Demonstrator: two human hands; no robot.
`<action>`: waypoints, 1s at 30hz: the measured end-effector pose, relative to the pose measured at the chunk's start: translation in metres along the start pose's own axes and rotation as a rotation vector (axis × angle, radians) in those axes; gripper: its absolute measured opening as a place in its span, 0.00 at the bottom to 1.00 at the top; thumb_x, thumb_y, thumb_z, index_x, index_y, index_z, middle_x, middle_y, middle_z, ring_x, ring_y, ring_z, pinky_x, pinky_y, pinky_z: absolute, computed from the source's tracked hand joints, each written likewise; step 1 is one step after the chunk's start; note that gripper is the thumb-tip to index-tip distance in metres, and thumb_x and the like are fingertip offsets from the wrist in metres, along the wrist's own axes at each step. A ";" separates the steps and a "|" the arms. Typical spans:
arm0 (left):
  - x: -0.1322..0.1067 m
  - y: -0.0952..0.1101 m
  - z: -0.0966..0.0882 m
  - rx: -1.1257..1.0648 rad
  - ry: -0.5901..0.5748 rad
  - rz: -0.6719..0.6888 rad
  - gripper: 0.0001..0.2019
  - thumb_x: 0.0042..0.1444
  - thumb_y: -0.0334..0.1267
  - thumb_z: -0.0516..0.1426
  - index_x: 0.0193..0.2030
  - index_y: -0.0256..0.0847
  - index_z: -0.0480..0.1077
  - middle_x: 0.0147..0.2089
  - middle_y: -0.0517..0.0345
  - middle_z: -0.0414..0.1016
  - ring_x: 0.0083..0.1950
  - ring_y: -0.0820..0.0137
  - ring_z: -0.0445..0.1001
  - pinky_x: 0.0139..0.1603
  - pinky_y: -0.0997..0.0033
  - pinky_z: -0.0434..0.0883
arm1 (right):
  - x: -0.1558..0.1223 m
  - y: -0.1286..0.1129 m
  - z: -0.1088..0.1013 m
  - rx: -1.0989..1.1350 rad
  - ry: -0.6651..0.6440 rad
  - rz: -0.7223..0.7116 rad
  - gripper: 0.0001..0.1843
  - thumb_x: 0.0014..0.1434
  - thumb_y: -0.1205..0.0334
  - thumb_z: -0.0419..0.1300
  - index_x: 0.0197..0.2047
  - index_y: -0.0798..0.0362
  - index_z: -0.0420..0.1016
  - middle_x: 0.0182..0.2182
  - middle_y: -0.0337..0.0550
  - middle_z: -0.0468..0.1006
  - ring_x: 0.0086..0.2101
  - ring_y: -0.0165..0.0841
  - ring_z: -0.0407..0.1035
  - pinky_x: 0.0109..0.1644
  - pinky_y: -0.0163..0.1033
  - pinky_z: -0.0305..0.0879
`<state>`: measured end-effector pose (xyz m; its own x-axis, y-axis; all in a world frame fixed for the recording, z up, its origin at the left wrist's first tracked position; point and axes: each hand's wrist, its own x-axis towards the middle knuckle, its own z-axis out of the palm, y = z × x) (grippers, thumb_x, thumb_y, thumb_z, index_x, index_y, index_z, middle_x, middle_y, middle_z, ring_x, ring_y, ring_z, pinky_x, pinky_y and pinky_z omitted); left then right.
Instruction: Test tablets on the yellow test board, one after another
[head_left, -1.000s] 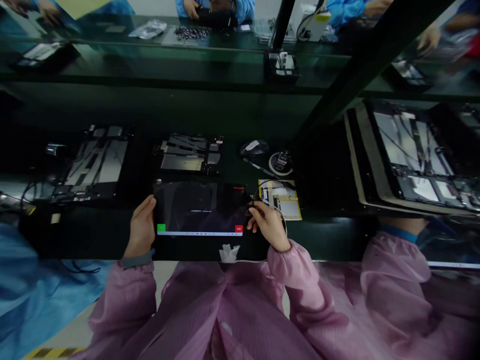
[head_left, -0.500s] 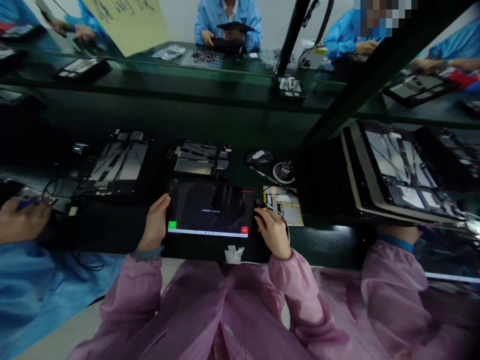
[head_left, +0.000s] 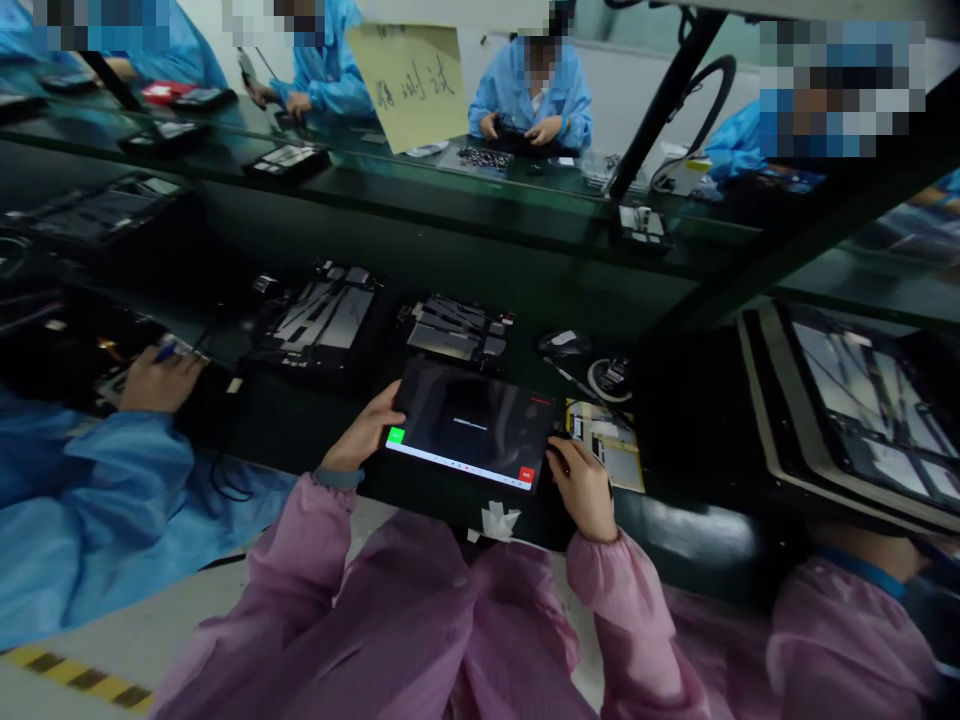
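Note:
A dark tablet point(head_left: 471, 425) lies in front of me on the green bench, its screen lit with a green square at the lower left and a red one at the lower right. My left hand point(head_left: 365, 432) grips the tablet's left edge, fingers curled round it. My right hand point(head_left: 583, 488) rests at the tablet's right edge with fingers bent, pinching something small where a thin cable point(head_left: 559, 428) meets the tablet. I cannot make out what it pinches.
Two opened tablet chassis point(head_left: 324, 318) point(head_left: 455, 334) lie beyond the tablet. A mouse point(head_left: 564, 345), a round reel point(head_left: 610, 379) and a yellow-edged sheet point(head_left: 609, 455) sit to the right. A large opened panel point(head_left: 862, 410) lies far right. A blue-sleeved hand point(head_left: 157, 378) works at left.
My head has lifted and turned, so the bench slides down and right and the workers opposite come into view. Both hands stay at the tablet's edges.

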<state>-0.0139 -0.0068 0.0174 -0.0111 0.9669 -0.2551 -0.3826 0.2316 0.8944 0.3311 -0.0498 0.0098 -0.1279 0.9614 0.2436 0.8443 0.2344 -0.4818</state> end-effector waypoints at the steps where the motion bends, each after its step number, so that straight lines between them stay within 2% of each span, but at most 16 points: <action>1: -0.003 0.006 -0.002 0.013 -0.086 -0.029 0.25 0.37 0.28 0.67 0.47 0.40 0.76 0.51 0.52 0.78 0.64 0.50 0.65 0.64 0.59 0.64 | 0.001 0.001 0.000 0.004 0.010 0.000 0.17 0.66 0.58 0.49 0.48 0.53 0.76 0.41 0.50 0.78 0.36 0.37 0.74 0.41 0.42 0.71; 3: -0.008 0.016 -0.005 0.059 -0.239 -0.072 0.32 0.37 0.24 0.67 0.54 0.42 0.74 0.56 0.52 0.76 0.67 0.51 0.62 0.66 0.61 0.61 | 0.003 0.004 0.000 0.015 0.022 0.000 0.17 0.65 0.57 0.49 0.47 0.53 0.76 0.40 0.50 0.78 0.35 0.37 0.74 0.40 0.41 0.70; 4: -0.010 0.021 -0.007 0.089 -0.274 -0.080 0.34 0.37 0.23 0.66 0.56 0.43 0.72 0.58 0.53 0.74 0.68 0.52 0.59 0.67 0.62 0.59 | 0.004 0.006 0.000 0.020 0.024 0.001 0.17 0.65 0.56 0.49 0.47 0.53 0.76 0.40 0.50 0.78 0.35 0.36 0.74 0.40 0.41 0.70; 6: -0.012 0.026 -0.008 0.145 -0.279 -0.086 0.37 0.37 0.22 0.67 0.58 0.45 0.71 0.62 0.53 0.71 0.70 0.53 0.57 0.69 0.61 0.55 | 0.006 0.007 0.000 0.027 0.030 0.005 0.17 0.65 0.55 0.49 0.46 0.53 0.76 0.40 0.50 0.78 0.33 0.36 0.73 0.39 0.42 0.70; 8: -0.011 0.026 -0.007 0.158 -0.283 -0.104 0.37 0.35 0.22 0.68 0.57 0.44 0.71 0.62 0.51 0.70 0.70 0.50 0.57 0.68 0.59 0.57 | 0.008 0.008 0.001 0.039 0.029 0.007 0.17 0.65 0.55 0.50 0.46 0.53 0.76 0.40 0.50 0.78 0.31 0.35 0.73 0.38 0.41 0.70; 11: -0.006 0.018 -0.004 0.066 -0.201 -0.067 0.29 0.39 0.31 0.69 0.52 0.41 0.74 0.59 0.50 0.73 0.67 0.50 0.61 0.65 0.60 0.63 | 0.009 0.007 0.001 0.059 0.022 0.006 0.17 0.64 0.55 0.50 0.45 0.53 0.76 0.39 0.49 0.78 0.29 0.34 0.72 0.37 0.41 0.69; 13: -0.001 0.010 0.001 0.003 -0.106 -0.019 0.21 0.47 0.40 0.66 0.51 0.41 0.75 0.56 0.52 0.75 0.66 0.54 0.64 0.63 0.63 0.65 | 0.010 0.006 0.000 0.065 0.019 0.006 0.16 0.63 0.55 0.50 0.44 0.53 0.76 0.39 0.49 0.77 0.29 0.34 0.72 0.37 0.41 0.69; 15: 0.003 0.003 0.005 -0.032 -0.058 -0.005 0.20 0.55 0.47 0.61 0.53 0.42 0.75 0.55 0.53 0.76 0.65 0.56 0.66 0.63 0.63 0.66 | 0.011 0.005 -0.002 0.074 -0.001 0.004 0.14 0.63 0.56 0.51 0.43 0.52 0.75 0.38 0.48 0.77 0.28 0.33 0.71 0.36 0.40 0.69; 17: 0.006 -0.002 0.008 -0.061 -0.030 -0.020 0.21 0.57 0.50 0.59 0.55 0.44 0.74 0.53 0.53 0.77 0.63 0.56 0.68 0.62 0.61 0.67 | 0.012 0.003 -0.004 0.095 -0.035 0.001 0.13 0.63 0.56 0.51 0.41 0.52 0.74 0.37 0.47 0.77 0.27 0.32 0.71 0.35 0.39 0.68; 22: 0.008 -0.006 0.008 -0.067 0.025 -0.038 0.23 0.54 0.49 0.63 0.54 0.43 0.74 0.53 0.52 0.77 0.61 0.56 0.70 0.63 0.59 0.66 | 0.017 -0.005 -0.003 0.113 -0.057 0.029 0.09 0.58 0.59 0.52 0.36 0.52 0.71 0.32 0.43 0.75 0.24 0.30 0.69 0.31 0.37 0.65; 26: 0.008 -0.009 0.005 -0.040 0.102 -0.059 0.24 0.52 0.50 0.64 0.54 0.41 0.73 0.54 0.51 0.77 0.60 0.57 0.71 0.61 0.60 0.67 | 0.014 -0.003 -0.008 0.002 0.053 0.129 0.09 0.56 0.59 0.52 0.34 0.52 0.71 0.27 0.42 0.75 0.25 0.33 0.70 0.31 0.36 0.63; 28: 0.007 -0.009 0.005 -0.037 0.132 -0.070 0.25 0.52 0.50 0.64 0.55 0.41 0.73 0.55 0.51 0.76 0.60 0.57 0.70 0.62 0.59 0.66 | 0.007 0.003 -0.021 -0.096 0.149 0.191 0.11 0.57 0.58 0.52 0.34 0.52 0.73 0.24 0.42 0.75 0.25 0.35 0.71 0.31 0.37 0.62; 30: 0.006 -0.007 0.007 -0.037 0.137 -0.066 0.25 0.52 0.50 0.64 0.55 0.41 0.73 0.55 0.51 0.76 0.61 0.57 0.70 0.62 0.59 0.66 | -0.007 0.010 -0.039 -0.192 0.234 0.227 0.15 0.59 0.55 0.51 0.37 0.53 0.75 0.27 0.46 0.77 0.27 0.37 0.71 0.32 0.38 0.62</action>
<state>-0.0047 -0.0023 0.0120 -0.1101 0.9254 -0.3627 -0.4203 0.2874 0.8607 0.3605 -0.0599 0.0366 0.1769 0.9216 0.3454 0.9226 -0.0330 -0.3843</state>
